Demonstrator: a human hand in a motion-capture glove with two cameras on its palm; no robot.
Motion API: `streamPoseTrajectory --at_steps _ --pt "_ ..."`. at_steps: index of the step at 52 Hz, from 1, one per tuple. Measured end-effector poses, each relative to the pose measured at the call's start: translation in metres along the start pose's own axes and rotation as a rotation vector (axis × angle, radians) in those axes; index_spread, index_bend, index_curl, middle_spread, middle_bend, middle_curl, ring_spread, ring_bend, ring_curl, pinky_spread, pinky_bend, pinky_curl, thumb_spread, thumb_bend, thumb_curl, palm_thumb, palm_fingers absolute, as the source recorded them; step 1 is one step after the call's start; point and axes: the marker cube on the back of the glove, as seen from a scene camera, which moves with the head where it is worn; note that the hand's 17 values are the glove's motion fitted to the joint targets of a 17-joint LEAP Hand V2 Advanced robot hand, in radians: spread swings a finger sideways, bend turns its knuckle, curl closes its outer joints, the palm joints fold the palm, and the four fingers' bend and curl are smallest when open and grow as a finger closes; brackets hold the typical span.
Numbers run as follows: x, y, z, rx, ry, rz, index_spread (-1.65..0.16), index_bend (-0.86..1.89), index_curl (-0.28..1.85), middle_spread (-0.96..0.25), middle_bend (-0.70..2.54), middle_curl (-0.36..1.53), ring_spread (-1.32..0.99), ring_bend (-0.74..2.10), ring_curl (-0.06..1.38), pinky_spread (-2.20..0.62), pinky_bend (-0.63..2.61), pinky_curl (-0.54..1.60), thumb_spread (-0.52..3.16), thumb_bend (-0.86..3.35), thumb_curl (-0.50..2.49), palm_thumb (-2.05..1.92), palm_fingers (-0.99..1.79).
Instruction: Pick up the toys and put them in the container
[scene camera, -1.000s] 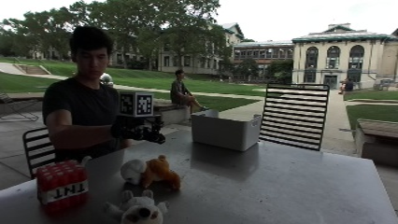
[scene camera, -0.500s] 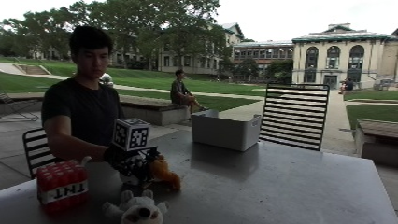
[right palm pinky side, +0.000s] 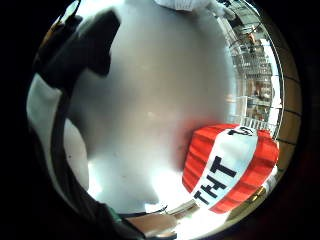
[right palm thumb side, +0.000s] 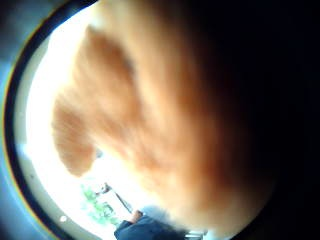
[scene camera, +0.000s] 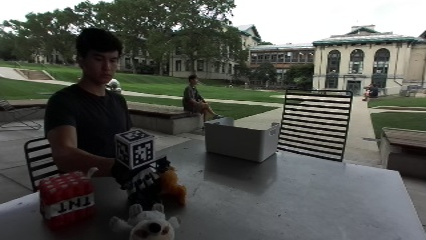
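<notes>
Currently, I log each view in turn.

Outside view, scene: the gloved right hand (scene camera: 143, 180) is down on the orange plush toy (scene camera: 172, 187), which stands on the table (scene camera: 299, 200) between the red TNT block toy (scene camera: 66, 199) and the white plush toy (scene camera: 148, 226). The white container (scene camera: 241, 140) sits well apart, farther across the table.

Outside view, risk: I judge the main hazard to be a partial grasp. If the hand takes only fur at the top of the orange plush toy, the toy may slip on the way to the container. A sideways sweep of the hand could also knock over the white plush toy just beside it.

Outside view, hand: the hand covers the near side of the orange plush toy. I cannot tell from here whether the fingers have closed round it.

Little finger side palm view, scene: bare table fills the middle, with the TNT block toy (right palm pinky side: 230, 167) lying close beside the hand. A gloved finger (right palm pinky side: 90, 42) shows at the edge, extended over the table and touching nothing I can see.

Thumb side palm view, scene: orange fur (right palm thumb side: 155, 115) fills nearly the whole view, so the toy is right against the palm.

Thumb side palm view, hand: no finger shows here; contact is likely, a grip is not confirmed.
</notes>
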Motion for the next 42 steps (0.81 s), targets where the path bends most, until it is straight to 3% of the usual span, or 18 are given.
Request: streamPoseTrajectory --at_steps 8,12,26,42 --pt "-0.006 -0.001 -0.012 0.048 0.057 0.012 -0.06 1.05 0.71 -0.18 0.34 0.49 -0.42 0.59 0.35 -0.30 0.49 0.34 1.20 0.52 0.52 0.96 1.26" --pt "-0.010 -0.002 -0.020 0.070 0.097 0.004 -0.06 0.96 0.72 -0.20 0.53 0.54 -0.40 0.74 0.39 -0.38 0.51 0.36 1.25 0.62 0.58 1.05 1.38" --pt "-0.044 -0.013 -0.077 0.109 0.102 -0.013 -0.11 0.48 0.75 -0.25 0.86 0.60 -0.35 1.04 0.46 -0.45 0.68 0.40 1.05 0.47 0.66 0.85 1.21" --pt "-0.138 -0.018 -0.209 0.289 0.114 -0.068 -0.21 0.24 0.92 -0.37 0.73 0.59 -0.40 1.18 0.50 -0.46 0.79 0.40 0.84 0.27 0.75 0.67 1.07"
